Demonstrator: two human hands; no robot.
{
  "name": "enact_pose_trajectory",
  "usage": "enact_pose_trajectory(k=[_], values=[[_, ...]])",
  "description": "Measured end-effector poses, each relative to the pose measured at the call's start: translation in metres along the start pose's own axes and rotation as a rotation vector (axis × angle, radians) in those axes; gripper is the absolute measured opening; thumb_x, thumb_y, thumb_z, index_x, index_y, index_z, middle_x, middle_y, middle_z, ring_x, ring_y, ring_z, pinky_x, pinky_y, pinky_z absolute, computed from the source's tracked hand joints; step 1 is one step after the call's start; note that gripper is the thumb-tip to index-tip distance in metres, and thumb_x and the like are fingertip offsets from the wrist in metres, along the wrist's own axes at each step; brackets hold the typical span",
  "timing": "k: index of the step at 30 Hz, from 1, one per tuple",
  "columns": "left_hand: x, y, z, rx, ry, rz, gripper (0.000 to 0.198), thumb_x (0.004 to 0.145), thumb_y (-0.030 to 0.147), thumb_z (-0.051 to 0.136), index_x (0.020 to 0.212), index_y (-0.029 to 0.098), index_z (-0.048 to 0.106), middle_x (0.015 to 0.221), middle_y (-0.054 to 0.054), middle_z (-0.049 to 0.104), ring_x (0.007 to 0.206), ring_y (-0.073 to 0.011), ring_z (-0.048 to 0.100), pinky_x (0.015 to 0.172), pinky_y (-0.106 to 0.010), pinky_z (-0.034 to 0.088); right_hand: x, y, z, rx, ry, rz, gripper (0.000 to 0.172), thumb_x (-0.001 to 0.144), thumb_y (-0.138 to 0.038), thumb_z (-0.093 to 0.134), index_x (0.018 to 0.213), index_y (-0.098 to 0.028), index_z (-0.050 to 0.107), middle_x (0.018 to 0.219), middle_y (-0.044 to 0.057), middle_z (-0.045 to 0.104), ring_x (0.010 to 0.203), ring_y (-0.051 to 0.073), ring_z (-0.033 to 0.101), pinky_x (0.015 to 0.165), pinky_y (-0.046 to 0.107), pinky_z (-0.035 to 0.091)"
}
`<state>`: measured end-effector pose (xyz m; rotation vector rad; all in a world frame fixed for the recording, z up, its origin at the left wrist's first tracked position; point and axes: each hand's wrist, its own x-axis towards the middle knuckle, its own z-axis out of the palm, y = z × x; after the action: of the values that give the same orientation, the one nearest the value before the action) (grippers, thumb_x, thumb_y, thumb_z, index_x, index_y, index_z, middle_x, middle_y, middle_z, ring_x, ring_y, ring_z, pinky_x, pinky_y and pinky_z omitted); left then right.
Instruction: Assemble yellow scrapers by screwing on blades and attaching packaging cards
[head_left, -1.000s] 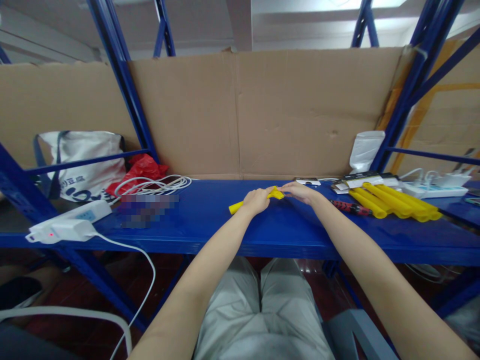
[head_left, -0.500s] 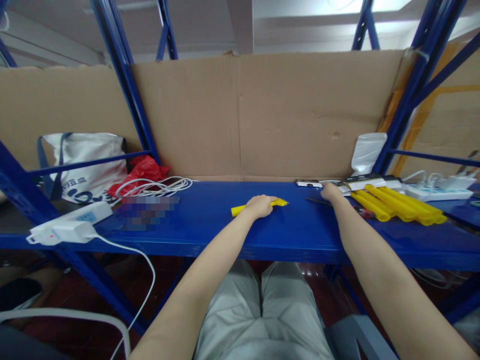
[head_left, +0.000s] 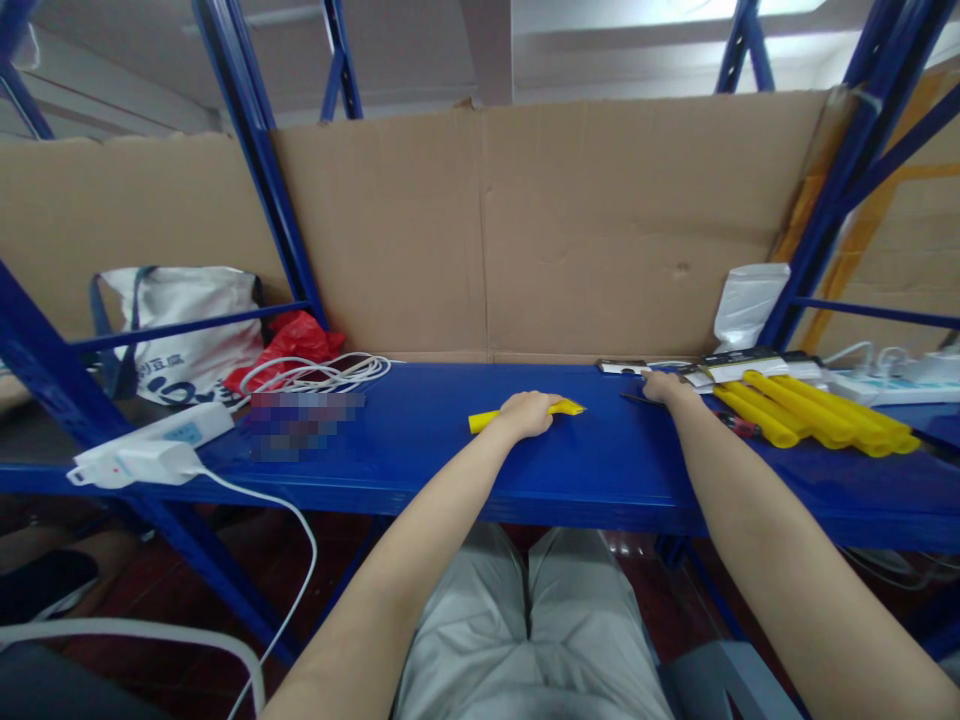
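Observation:
My left hand (head_left: 527, 413) is closed around a yellow tube (head_left: 484, 421) on the blue table. The tube's pointed, flattened end sticks out to the right of my fingers. Farther right, my right hand (head_left: 666, 388) is low over the tabletop with its fingers curled; what they hold, if anything, is hidden. Beside it lies a small black-and-white packet (head_left: 621, 367). A thin dark rod (head_left: 640, 398) shows by that hand, and a red-and-black handle (head_left: 740, 425) lies on the far side of the wrist. Several yellow tubes (head_left: 817, 415) lie together at the right.
A white power strip (head_left: 154, 445) and coiled white cable (head_left: 322, 373) lie at the left, near a red plastic bag (head_left: 296, 345) and a white cloth bag (head_left: 195, 335). A cardboard panel (head_left: 570, 230) stands behind the table (head_left: 420, 460). Another power strip (head_left: 892, 385) sits far right.
The whole view has shifted slightly, with things appearing a little farther right. Both hands keep nearly the same places on the table, the left one still around the yellow tube.

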<state>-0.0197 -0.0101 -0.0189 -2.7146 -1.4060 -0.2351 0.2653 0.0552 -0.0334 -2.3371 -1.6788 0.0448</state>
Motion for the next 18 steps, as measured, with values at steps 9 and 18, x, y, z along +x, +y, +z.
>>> enact_pose_trajectory(k=[9,18], values=[[-0.002,0.002,-0.002,-0.011,-0.004,0.003,0.05,0.085,0.022,0.045,0.134,0.029,0.048,0.124,-0.005,0.061,0.111,-0.0248,0.058,0.091,-0.036,0.046,0.0,-0.006,-0.005,-0.153,-0.161,0.009,0.055,0.085,-0.017,0.036,0.139,-0.017,0.043,0.144,0.015,0.037,0.135,0.034,0.029,0.105,0.052,0.029],[-0.001,0.001,-0.002,-0.038,0.001,0.006,0.049,0.085,0.022,0.044,0.134,0.028,0.049,0.123,-0.007,0.061,0.111,-0.0266,0.058,0.091,-0.038,0.045,0.012,0.001,0.001,-0.126,-0.114,-0.004,0.051,0.084,-0.022,0.04,0.134,-0.021,0.05,0.139,0.015,0.045,0.129,0.033,0.038,0.101,0.05,0.035]])
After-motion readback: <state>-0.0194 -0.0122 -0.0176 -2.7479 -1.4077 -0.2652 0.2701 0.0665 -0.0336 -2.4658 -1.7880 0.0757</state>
